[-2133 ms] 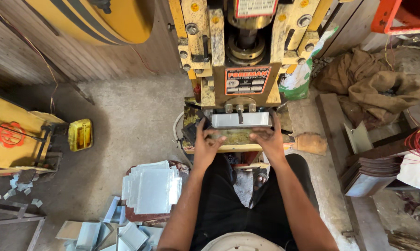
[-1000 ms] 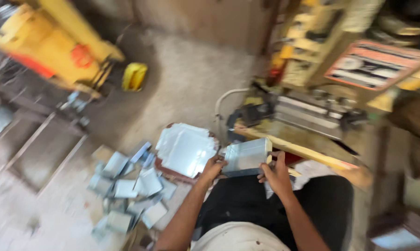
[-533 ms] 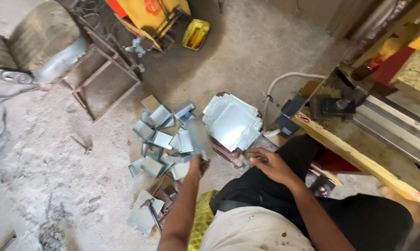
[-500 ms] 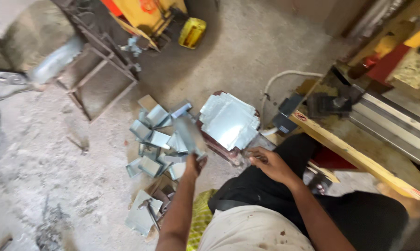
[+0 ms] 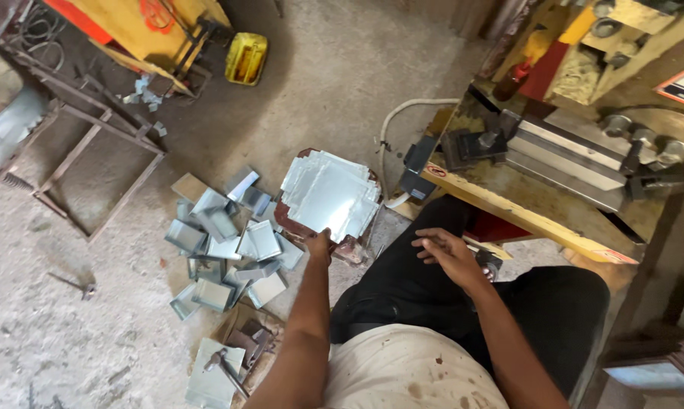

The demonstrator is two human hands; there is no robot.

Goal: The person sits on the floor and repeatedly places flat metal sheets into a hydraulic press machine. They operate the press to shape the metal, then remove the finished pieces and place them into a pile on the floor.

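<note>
Lap: we see the person seated, black trousers (image 5: 463, 303) and a stained off-white shirt (image 5: 410, 379) filling the near bottom edge.
Right hand: our right hand (image 5: 446, 256) hovers over the right thigh, palm down, fingers loosely spread and slightly curled, gripping nothing that we can see.
Left hand: our left hand (image 5: 319, 244) reaches out to the near edge of the stack of flat, shiny grey sheet-metal blanks (image 5: 331, 195); the fingertips meet the lowest corner of the top sheet, though we cannot tell whether they pinch it or only touch it.
Stack support: the blanks rest on a low reddish-brown block (image 5: 353, 250) on the floor, just left of our knee.
Near floor: a flat metal sheet with a dark hand tool lying on it (image 5: 215, 375) sits left of our left forearm.
Bent pieces: a loose heap of folded, tray-shaped grey metal parts (image 5: 224, 246) lies just left of the stack.
Press: the yellow machine bed with its grey steel die block (image 5: 569, 155) stands to our right, beyond the right hand.
Far floor: a rusty angle-iron frame (image 5: 92, 163) lies well left, and a small yellow plastic can (image 5: 245, 58) stands farthest off.
</note>
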